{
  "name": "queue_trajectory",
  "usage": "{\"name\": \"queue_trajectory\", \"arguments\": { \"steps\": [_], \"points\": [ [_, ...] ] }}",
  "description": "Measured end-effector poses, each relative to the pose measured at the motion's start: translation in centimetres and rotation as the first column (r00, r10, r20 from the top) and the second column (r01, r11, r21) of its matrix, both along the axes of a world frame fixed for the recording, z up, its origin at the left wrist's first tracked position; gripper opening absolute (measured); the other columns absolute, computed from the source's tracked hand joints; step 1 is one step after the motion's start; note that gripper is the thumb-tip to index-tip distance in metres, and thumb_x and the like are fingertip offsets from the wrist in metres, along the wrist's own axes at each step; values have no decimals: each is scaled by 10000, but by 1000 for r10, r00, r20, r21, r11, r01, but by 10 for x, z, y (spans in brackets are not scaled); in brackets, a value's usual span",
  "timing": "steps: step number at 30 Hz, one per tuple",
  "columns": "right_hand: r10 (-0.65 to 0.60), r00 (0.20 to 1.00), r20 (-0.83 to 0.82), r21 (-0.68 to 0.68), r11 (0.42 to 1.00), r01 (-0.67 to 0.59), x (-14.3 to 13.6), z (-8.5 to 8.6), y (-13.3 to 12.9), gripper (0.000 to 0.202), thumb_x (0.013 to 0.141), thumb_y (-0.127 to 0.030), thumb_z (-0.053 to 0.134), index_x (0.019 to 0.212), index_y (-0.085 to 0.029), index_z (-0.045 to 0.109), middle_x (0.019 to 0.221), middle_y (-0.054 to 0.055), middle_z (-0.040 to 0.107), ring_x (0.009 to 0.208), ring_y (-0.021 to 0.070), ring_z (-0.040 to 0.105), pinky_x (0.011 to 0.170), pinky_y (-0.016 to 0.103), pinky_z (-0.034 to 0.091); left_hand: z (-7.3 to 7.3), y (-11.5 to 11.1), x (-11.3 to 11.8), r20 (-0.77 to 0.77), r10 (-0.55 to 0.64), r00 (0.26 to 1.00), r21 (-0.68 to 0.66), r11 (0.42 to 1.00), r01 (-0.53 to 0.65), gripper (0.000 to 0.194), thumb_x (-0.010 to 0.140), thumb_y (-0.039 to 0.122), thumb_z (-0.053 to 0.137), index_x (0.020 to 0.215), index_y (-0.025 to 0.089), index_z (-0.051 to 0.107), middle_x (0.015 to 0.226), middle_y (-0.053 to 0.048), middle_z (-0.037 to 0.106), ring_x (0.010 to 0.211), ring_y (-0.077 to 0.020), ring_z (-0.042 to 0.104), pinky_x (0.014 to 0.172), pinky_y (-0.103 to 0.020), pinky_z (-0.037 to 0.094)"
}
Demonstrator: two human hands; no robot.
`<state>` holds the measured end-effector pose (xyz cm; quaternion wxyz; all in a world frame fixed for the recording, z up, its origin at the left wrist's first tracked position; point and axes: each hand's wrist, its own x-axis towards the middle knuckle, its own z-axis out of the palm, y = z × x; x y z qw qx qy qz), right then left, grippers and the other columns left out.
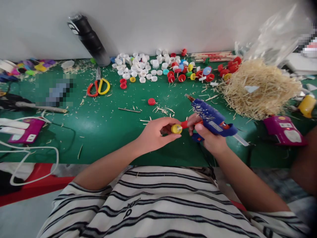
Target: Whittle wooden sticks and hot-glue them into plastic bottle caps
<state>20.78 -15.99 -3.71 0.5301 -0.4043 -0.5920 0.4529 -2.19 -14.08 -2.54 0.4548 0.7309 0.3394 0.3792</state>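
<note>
Between the thumb and fingers of my left hand [158, 134] is a yellow bottle cap [176, 129] with something pale at its middle. Just right of it, a red piece [184, 124] lies between the cap and the fingertips of my right hand [206, 134]. My right hand is closed round the blue glue gun [210, 117], whose tip points up and to the left. A lone red cap [151, 101] lies on the green table [99, 132] beyond my left hand, near scattered straw bits. A thin metal rod [129, 110] rests left of them.
White caps [142, 79] and red caps [181, 78] cover the back. Scissors [98, 84] and a black bottle [90, 41] stand left of them. A straw heap [260, 87] sits at right. Magenta devices [284, 130] and a white cable [58, 158] occupy the sides.
</note>
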Motion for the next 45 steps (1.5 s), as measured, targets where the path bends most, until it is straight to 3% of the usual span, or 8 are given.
{"name": "queue_trajectory", "arguments": {
  "steps": [5, 10, 23, 33, 45],
  "points": [
    [201, 972, -126, 3, 979, -202, 13, 3, 4, 340, 955, -557, 702, 916, -223, 755, 702, 23, 681, 586, 168, 618, 542, 318, 504, -2, 3, -2, 132, 5, 991, -191, 981, 20, 376, 825, 353, 876, 1148, 189, 775, 1017, -57, 812, 793, -111, 753, 727, -234, 666],
    [320, 944, -82, 33, 947, -318, 17, 10, -2, 416, 941, -604, 693, 897, -201, 785, 681, 54, 702, 575, 191, 638, 531, 339, 512, -1, 8, -5, 245, 32, 969, -271, 962, 37, 381, 798, 361, 900, 1113, 188, 772, 997, -52, 815, 728, -99, 729, 648, -225, 659],
    [397, 918, -4, 34, 917, -397, 26, 1, -2, 383, 941, -590, 703, 874, -223, 793, 716, 47, 726, 602, 194, 660, 573, 341, 524, 3, 9, -8, 274, 101, 956, -134, 989, -66, 400, 822, 489, 866, 1072, 193, 765, 957, -40, 816, 770, -122, 755, 641, -225, 656],
    [424, 905, 27, 45, 904, -424, 28, -5, -2, 330, 952, -538, 698, 898, -224, 785, 733, 53, 715, 621, 202, 649, 575, 352, 527, -1, 7, -10, 170, 114, 979, 13, 993, -118, 421, 837, 529, 850, 1105, 212, 782, 1019, -60, 818, 780, -126, 723, 704, -264, 640],
    [395, 918, 23, 94, 914, -396, 27, -6, -3, 272, 946, -470, 738, 835, -227, 785, 721, 49, 723, 613, 194, 656, 587, 344, 522, 5, 5, -7, 161, 135, 978, 59, 988, -146, 365, 813, 484, 876, 1023, 201, 778, 874, -28, 817, 667, -101, 687, 593, -227, 568]
  ]
}}
